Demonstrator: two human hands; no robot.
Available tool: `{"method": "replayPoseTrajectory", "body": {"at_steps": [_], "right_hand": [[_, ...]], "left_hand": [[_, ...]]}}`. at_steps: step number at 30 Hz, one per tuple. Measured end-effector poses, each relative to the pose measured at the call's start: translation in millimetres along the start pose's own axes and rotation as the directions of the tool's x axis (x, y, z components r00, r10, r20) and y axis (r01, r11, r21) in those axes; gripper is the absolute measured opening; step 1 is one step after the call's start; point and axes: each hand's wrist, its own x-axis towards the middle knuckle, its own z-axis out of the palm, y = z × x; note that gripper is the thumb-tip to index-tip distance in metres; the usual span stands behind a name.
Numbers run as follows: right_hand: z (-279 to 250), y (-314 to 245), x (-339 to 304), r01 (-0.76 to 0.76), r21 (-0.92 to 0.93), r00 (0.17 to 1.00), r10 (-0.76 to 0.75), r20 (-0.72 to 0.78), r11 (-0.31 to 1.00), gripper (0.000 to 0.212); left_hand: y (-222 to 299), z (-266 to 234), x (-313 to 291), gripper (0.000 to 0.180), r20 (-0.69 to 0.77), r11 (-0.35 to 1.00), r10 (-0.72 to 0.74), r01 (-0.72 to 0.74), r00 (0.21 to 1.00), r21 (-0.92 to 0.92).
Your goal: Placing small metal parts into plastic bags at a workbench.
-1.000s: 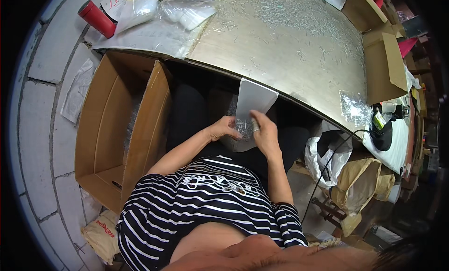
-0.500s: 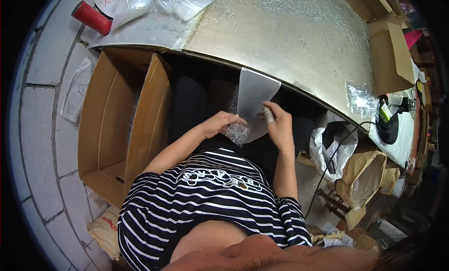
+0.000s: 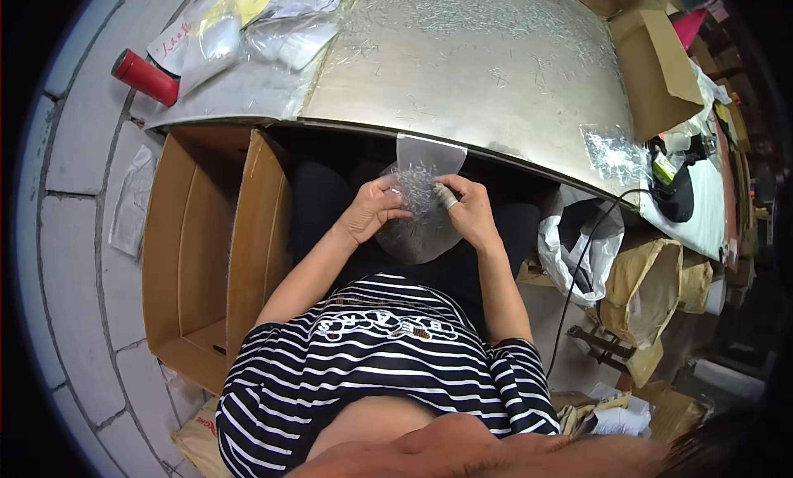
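Note:
Between my hands, in front of the table edge, is a clear plastic bag [image 3: 415, 191] with many thin shiny pieces in it. My left hand [image 3: 373, 210] grips its left side, thumb and fingers bent. Opposite, my right hand [image 3: 471, 212] pinches the bag's right edge; pale tape is wrapped round one of its fingers. A translucent sheet [image 3: 431, 153] hangs from the table edge behind the bag. Its lower part spreads below my hands, over my lap.
More thin shiny pieces lie scattered over the metal table top [image 3: 396, 86]. An open cardboard box [image 3: 192, 247] stands at my left. A red cylinder [image 3: 147, 78] lies at the far left. On the right are a black cable [image 3: 570, 300], a white bag [image 3: 570, 267] and a brown sack [image 3: 640, 292].
The bag has risen from low by my left hand to between both hands. My right hand has moved in and taken hold of its edge. The whole view has shifted slightly.

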Motion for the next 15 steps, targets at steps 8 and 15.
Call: {"method": "replayPoseTrajectory", "body": {"at_steps": [8, 15], "right_hand": [[2, -2, 9, -0.029, 0.069, 0.996, 0.035, -0.087, 0.997, 0.021], [21, -17, 35, 0.06, -0.075, 0.998, -0.061, -0.016, 0.995, 0.016]], "left_hand": [[-8, 1, 4, 0.026, -0.195, 0.992, 0.123, -0.117, 0.973, 0.044], [11, 4, 6, 0.019, -0.159, 0.931, 0.278, -0.224, 0.947, 0.288]]}}
